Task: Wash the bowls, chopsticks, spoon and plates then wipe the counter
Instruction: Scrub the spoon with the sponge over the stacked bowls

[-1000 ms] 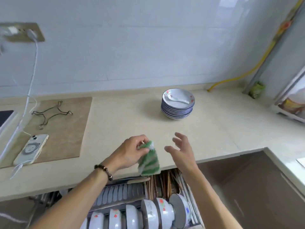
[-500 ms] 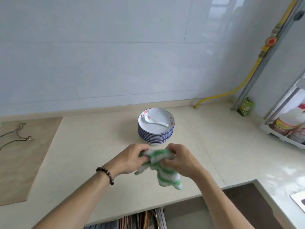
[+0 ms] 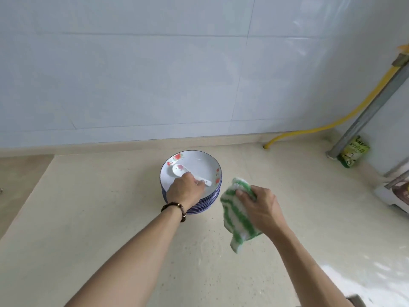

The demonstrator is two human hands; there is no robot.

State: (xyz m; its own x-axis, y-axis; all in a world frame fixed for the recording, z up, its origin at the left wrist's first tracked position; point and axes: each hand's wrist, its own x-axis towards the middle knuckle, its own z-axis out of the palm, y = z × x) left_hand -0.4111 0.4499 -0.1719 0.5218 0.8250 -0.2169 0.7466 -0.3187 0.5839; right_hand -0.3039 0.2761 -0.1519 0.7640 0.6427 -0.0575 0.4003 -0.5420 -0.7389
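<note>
A stack of white plates [image 3: 200,165] with blue rims and red flower prints stands on the beige counter [image 3: 88,218] near the back wall. A white ceramic spoon [image 3: 178,170] lies in the top plate. My left hand [image 3: 186,191] reaches over the stack, and its curled fingers pinch the spoon's handle. To the right of the stack, my right hand [image 3: 261,207] grips a green and white striped cloth [image 3: 238,216], which hangs just above the counter.
A yellow hose [image 3: 327,127] runs along the back right wall beside a grey metal pipe [image 3: 365,116]. A green packet [image 3: 353,151] leans at the pipe's foot. A white appliance [image 3: 396,196] sits at the right edge. A tan mat [image 3: 20,180] lies at the left.
The cloth passed from my left hand to both hands, and now only my right hand holds it. My left hand moved forward onto the spoon. The view shifted up and right, off the open drawer.
</note>
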